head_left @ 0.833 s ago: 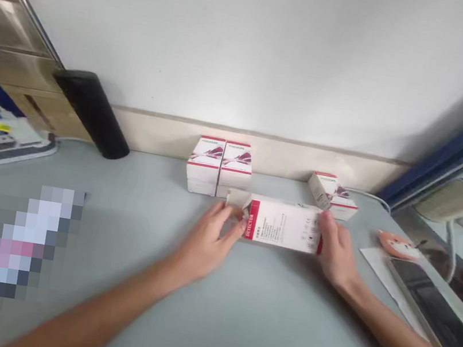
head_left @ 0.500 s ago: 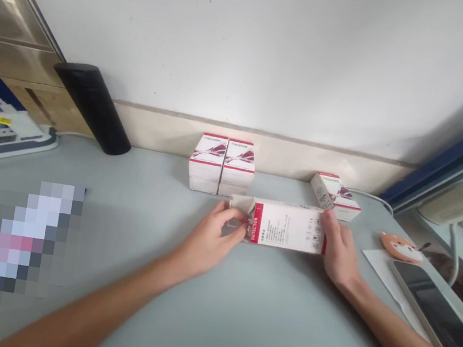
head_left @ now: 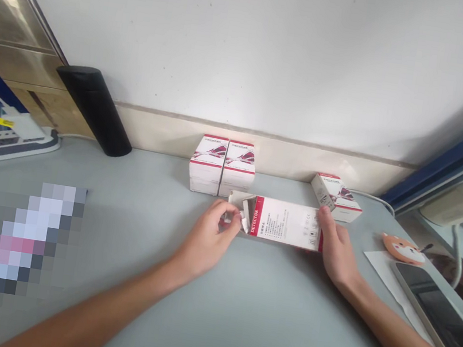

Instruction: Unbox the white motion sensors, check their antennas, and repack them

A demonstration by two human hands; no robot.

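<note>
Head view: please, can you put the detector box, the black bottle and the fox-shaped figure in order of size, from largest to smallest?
1. The white detector box and the black bottle look about equal in length, so I cannot rank them.
2. The orange fox-shaped figure looks smallest.

Left hand [head_left: 208,242] loosely curled, right hand [head_left: 336,252] more open, angled inward.

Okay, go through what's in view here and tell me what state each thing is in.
White DETECTOR box: lying on its side, left end open, flaps out.
Left hand: curled at the open end.
Right hand: gripping the box's right end.
Two stacks of white boxes: side by side, near the wall.
Single white box: tilted, resting on another box.
Phone: lying flat partly on white paper, screen dark.
</note>
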